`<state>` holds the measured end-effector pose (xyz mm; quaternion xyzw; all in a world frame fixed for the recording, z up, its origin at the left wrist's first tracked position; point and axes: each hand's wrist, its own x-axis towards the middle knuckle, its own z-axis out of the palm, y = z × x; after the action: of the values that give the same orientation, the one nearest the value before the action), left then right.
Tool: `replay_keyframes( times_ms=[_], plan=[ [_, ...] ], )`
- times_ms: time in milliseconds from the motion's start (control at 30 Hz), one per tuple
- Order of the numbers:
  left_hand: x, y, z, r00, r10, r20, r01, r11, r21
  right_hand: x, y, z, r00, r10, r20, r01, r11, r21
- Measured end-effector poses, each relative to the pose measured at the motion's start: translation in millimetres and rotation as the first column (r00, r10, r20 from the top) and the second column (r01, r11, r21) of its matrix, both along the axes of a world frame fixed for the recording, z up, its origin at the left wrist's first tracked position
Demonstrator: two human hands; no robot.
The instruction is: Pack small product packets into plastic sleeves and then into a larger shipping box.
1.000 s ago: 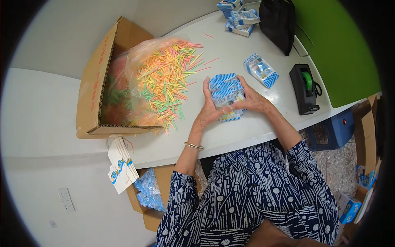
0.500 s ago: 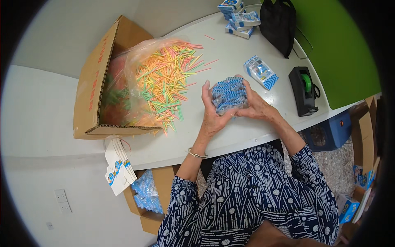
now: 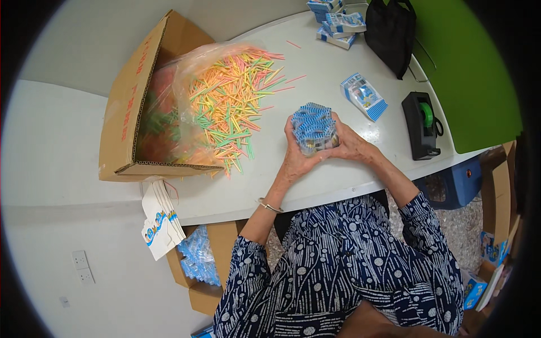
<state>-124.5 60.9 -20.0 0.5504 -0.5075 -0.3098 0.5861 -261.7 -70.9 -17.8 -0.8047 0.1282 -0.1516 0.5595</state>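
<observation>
Between both palms sits a bundle of small clear packets with blue-and-white striped edges (image 3: 313, 128), held just above the white table. My left hand (image 3: 297, 156) wraps its left side and my right hand (image 3: 355, 147) its right side, with the thumbs close together at the near edge. The far fingers are partly hidden behind the bundle. Beyond my right hand lies a blue-and-white striped packet (image 3: 364, 97) by itself. To the left, a heap of thin pink, yellow, orange and green sticks (image 3: 228, 96) spills out of a plastic bag.
An open cardboard box (image 3: 127, 107) lies on its side around the bag. At right stands a black tape dispenser (image 3: 418, 127) with green tape; a black bag (image 3: 390, 39) and stacked packets (image 3: 341, 25) are farther back. White folded cards (image 3: 160, 222) jut from the table's left edge.
My left fingers have closed in from a spread pose to wrap the bundle. The bundle looks more compact and upright between my hands. The whole view has shifted slightly.
</observation>
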Motion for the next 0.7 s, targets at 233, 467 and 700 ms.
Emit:
replay_keyframes(
  times_ms=[233,467,700],
  plan=[
    [-1,-2,8,0.998,-0.030,0.060,0.036,0.995,-0.098,-4,3,13,0.994,0.006,0.108,-0.008,1.000,0.021],
    [29,5,44,0.936,-0.016,0.351,0.010,1.000,0.017,-4,4,13,0.998,0.020,-0.063,-0.021,1.000,-0.008],
    [24,-11,100,0.541,-0.250,0.803,0.029,0.960,0.279,5,3,-2,0.994,0.056,0.093,-0.038,0.981,-0.189]
  ],
)
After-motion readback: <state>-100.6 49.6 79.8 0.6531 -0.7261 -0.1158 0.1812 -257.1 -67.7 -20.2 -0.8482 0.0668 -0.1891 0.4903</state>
